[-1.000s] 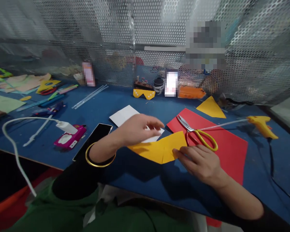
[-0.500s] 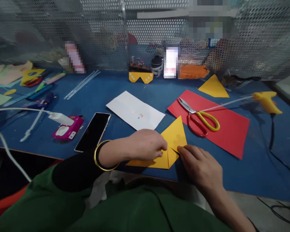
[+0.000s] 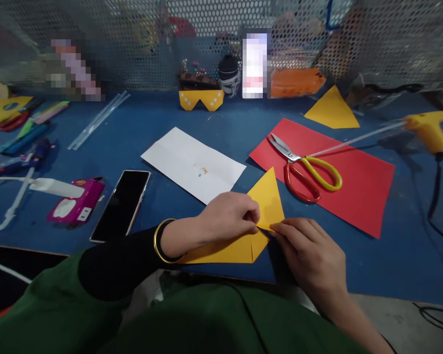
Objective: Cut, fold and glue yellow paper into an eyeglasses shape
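The yellow paper (image 3: 268, 199) lies at the near edge of the blue table (image 3: 409, 265), right in front of the person. It is bent, with one pointed part reaching away from the body and a small corner sticking out on the right. The left hand (image 3: 227, 216) rests on it with its fingers curled in and close together. I cannot tell if they grip the paper or only press on it. The right hand (image 3: 313, 255) has its thumb and finger tips close together, and they seem to pinch the paper's edge at the bend.

This looks like the folding step. I think the next move calls for keeping the edges lined up and pressing the bend flat.

Just past the left hand is the white paper (image 3: 192, 162). The scissors (image 3: 299, 164) lie partly on the red paper (image 3: 358, 191).

I can read no words or brand names. The bright screen (image 3: 254, 64) at the back is blurred into blocks, and the tiny colored marks on the white paper are too small to read.
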`<state>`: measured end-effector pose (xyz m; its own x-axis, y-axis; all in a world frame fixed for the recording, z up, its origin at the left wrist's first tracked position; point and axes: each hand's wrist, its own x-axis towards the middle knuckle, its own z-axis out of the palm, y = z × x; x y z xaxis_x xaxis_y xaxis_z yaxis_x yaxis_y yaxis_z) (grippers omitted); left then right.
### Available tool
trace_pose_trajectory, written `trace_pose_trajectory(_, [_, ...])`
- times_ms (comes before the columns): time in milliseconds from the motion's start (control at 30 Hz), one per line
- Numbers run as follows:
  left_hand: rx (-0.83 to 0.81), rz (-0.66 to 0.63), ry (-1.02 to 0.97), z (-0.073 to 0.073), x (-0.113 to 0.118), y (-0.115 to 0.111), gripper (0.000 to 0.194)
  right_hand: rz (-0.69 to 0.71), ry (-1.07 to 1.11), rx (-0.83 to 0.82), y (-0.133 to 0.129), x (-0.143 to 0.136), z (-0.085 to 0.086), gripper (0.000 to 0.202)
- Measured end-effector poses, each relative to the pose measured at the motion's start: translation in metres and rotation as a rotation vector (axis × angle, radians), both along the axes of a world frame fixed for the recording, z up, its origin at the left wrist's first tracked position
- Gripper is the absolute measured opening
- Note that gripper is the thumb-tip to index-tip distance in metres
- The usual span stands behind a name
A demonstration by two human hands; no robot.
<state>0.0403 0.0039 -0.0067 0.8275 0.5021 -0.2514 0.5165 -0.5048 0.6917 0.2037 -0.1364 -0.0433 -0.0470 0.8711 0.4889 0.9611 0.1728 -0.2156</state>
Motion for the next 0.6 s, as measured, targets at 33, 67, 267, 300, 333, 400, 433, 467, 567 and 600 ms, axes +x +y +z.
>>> trace_pose_trajectory(33, [0.0, -0.002, 0.003, 0.0009, 0.0002, 0.0002, 0.009, -0.019, 0.025, -0.014, 0.001, -0.0003, -0.0004, 0.012])
trace_pose_trajectory(67, [0.003, -0.004, 0.006, 0.0017, 0.0003, 0.0002, 0.009, -0.041, 0.056, -0.034, 0.0018, -0.0005, -0.001, 0.012])
trace_pose_trajectory(267, [0.019, -0.008, 0.01, 0.0046, -0.0013, 0.0005, 0.006, -0.13, 0.192, -0.129, 0.0046, -0.0025, -0.0017, 0.011])
trace_pose_trajectory(300, [0.019, -0.005, 0.009, 0.0048, -0.0016, 0.0005, 0.006, -0.134, 0.187, -0.137, 0.0052, -0.0032, -0.0012, 0.012])
trace_pose_trajectory(333, [0.02, -0.003, 0.007, 0.0049, -0.0017, 0.0004, 0.007, -0.137, 0.178, -0.147, 0.0057, -0.0038, -0.0007, 0.014])
trace_pose_trajectory(400, [0.027, 0.005, -0.003, 0.0049, -0.0017, -0.0001, 0.007, -0.139, 0.157, -0.168, 0.0068, -0.0051, 0.0002, 0.015])
trace_pose_trajectory(433, [0.034, 0.011, -0.011, 0.0047, -0.0014, -0.0006, 0.005, -0.142, 0.146, -0.174, 0.0072, -0.0057, 0.0004, 0.016])
trace_pose_trajectory(467, [0.043, 0.019, -0.02, 0.0044, -0.0011, -0.0013, 0.003, -0.144, 0.137, -0.178, 0.0076, -0.0061, 0.0006, 0.016])
trace_pose_trajectory(567, [0.073, 0.031, -0.04, 0.0028, 0.0, -0.0039, 0.009, -0.144, 0.116, -0.167, 0.0085, -0.0069, 0.0008, 0.016])
trace_pose_trajectory(600, [0.082, 0.035, -0.042, 0.0021, 0.0004, -0.0048, 0.011, -0.143, 0.11, -0.162, 0.0088, -0.007, 0.0009, 0.016])
